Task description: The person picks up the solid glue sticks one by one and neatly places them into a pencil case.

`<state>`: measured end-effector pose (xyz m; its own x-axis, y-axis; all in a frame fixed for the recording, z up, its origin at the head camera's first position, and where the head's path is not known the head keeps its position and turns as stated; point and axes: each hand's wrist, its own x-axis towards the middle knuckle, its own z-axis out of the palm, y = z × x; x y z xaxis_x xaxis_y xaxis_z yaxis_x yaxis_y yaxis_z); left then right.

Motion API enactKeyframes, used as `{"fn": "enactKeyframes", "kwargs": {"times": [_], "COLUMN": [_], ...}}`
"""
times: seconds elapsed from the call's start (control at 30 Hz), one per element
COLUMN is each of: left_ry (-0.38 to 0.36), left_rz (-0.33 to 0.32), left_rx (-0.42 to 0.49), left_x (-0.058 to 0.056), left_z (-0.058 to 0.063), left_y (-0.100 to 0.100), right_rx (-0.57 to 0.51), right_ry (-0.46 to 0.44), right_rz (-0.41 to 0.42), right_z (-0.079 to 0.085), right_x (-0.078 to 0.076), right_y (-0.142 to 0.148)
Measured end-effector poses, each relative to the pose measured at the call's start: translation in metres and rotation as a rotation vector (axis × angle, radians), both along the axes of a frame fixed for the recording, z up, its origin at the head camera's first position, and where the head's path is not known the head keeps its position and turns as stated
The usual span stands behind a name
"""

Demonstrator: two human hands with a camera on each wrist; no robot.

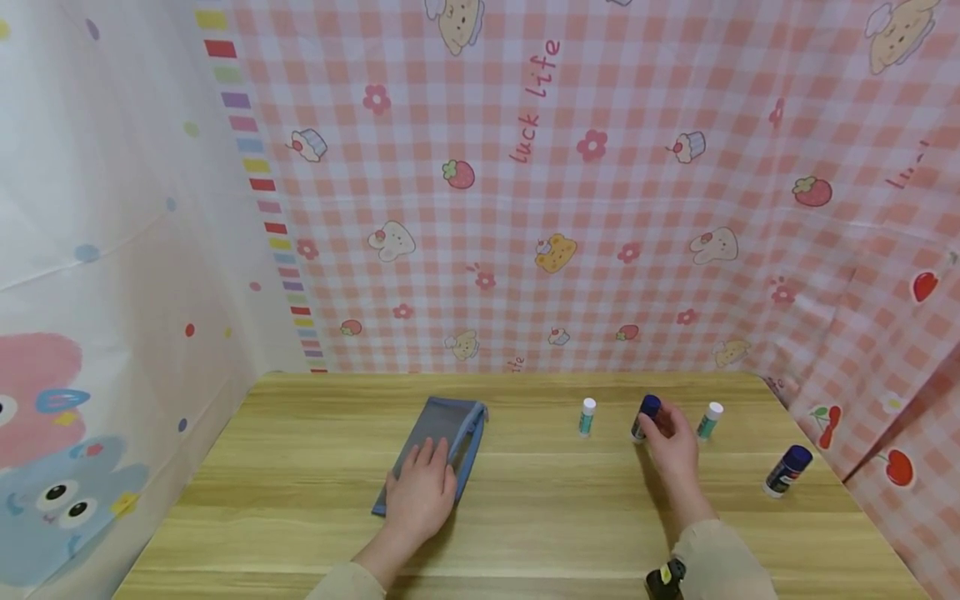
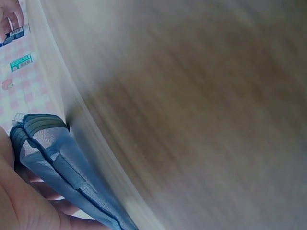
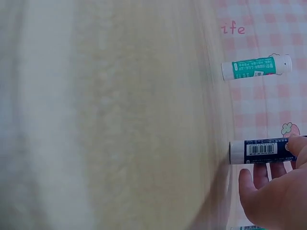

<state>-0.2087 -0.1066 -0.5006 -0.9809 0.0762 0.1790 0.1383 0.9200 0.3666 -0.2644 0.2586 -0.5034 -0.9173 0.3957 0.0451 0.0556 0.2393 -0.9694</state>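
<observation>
A grey-blue mesh zipper pouch [image 1: 427, 433] lies flat on the table, its zippered edge to the right. My left hand [image 1: 422, 492] rests on top of it with the fingers stretched out. In the left wrist view, the pouch [image 2: 72, 167] shows its blue zipper and trim beside the hand [image 2: 29, 201]. To the right, my right hand [image 1: 672, 446] pinches a dark blue glue stick [image 1: 647, 412] between thumb and fingers. That glue stick [image 3: 261, 149] stands upright, its white base at or close to the tabletop; I cannot tell whether it touches.
Two smaller teal-and-white glue sticks stand on either side of the right hand, one to its left [image 1: 587, 418], another to its right [image 1: 709, 422]. A second dark blue glue stick [image 1: 787, 472] stands near the right table edge. Patterned cloth [image 1: 555, 200] hangs behind the table.
</observation>
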Motion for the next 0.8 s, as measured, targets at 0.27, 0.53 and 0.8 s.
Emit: {"fn": "enactKeyframes", "kwargs": {"times": [0.27, 0.53, 0.8], "left_ry": [0.007, 0.001, -0.006], "left_rz": [-0.007, -0.010, -0.009], "left_rx": [0.003, -0.003, -0.003], "left_x": [0.000, 0.000, 0.001], "left_z": [-0.001, 0.000, -0.001], "left_y": [0.000, 0.000, 0.000], "right_rx": [-0.116, -0.125, -0.198], "right_ry": [-0.041, -0.029, -0.053], "right_rz": [0.001, 0.046, 0.094], "right_z": [-0.001, 0.000, 0.006], "right_x": [0.010, 0.019, 0.032], "right_y": [0.001, -0.004, -0.015]}}
